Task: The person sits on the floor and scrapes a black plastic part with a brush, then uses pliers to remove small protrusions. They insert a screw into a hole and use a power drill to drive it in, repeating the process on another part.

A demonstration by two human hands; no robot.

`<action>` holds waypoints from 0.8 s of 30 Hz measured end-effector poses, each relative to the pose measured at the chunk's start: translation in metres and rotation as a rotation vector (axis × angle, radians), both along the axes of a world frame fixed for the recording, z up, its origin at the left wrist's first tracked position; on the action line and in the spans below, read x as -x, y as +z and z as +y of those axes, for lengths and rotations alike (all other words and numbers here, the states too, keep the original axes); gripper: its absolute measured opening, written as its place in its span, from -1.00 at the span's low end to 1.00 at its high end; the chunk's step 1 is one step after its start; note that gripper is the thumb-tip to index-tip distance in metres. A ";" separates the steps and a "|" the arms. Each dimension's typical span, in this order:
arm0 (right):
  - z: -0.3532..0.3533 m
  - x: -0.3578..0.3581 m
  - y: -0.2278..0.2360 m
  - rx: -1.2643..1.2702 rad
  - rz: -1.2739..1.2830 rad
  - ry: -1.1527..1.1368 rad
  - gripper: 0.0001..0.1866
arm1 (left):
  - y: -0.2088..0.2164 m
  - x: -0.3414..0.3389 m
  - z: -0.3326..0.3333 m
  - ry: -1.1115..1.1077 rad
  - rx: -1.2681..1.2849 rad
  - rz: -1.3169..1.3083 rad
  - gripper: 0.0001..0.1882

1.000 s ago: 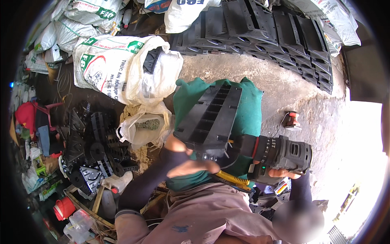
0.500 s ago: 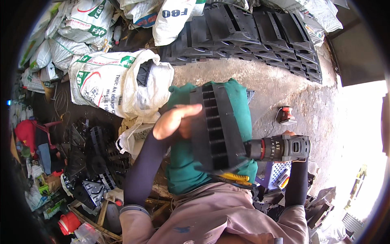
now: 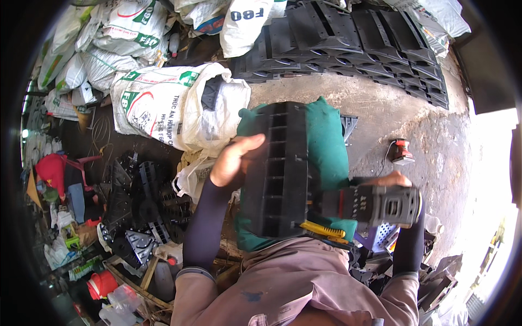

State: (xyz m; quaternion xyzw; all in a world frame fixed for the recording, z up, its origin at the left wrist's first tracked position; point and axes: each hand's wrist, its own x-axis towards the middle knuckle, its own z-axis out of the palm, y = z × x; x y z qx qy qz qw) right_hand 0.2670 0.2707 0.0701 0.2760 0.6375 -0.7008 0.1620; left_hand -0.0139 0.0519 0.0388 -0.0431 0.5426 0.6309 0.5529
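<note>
A long black plastic part (image 3: 277, 163) with a row of slots rests across a green cushion (image 3: 331, 141) on my lap. My left hand (image 3: 236, 160) grips its left edge, thumb on top and fingers hidden beneath. My right hand (image 3: 396, 179) is wrapped round a dark cordless drill (image 3: 389, 205), most of its grip hidden under the drill body. The drill lies level, its chuck pointing left at the part's right side. Whether the bit touches the part is too blurred to tell. A yellow-handled tool (image 3: 326, 231) lies at the cushion's near edge.
An open white sack (image 3: 157, 108) stands at the left. Stacked black plastic parts (image 3: 348, 49) line the far floor. To the right sits a small red-and-black power tool (image 3: 401, 152) with a cord. A purple basket (image 3: 375, 239) is beside my right forearm. Black parts (image 3: 136, 206) pile at left.
The black part has turned in my left hand and now lies straighter, its slots facing more to the left. The drill has shifted slightly nearer me. The whole view has slid a little.
</note>
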 end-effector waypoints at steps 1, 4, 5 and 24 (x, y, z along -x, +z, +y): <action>-0.006 -0.002 0.003 -0.009 0.007 0.021 -0.56 | 0.003 0.003 -0.003 -0.152 -0.020 0.191 -0.62; -0.024 -0.012 0.003 -0.023 0.026 0.061 -0.55 | 0.004 -0.001 -0.013 -0.370 -0.083 0.147 -0.64; -0.025 -0.016 0.001 -0.031 0.030 0.065 -0.55 | 0.002 0.001 -0.018 -0.383 -0.054 0.115 -0.66; -0.016 0.029 0.003 0.291 0.300 -0.404 -0.46 | -0.012 0.008 -0.049 -0.140 -0.431 0.340 -0.53</action>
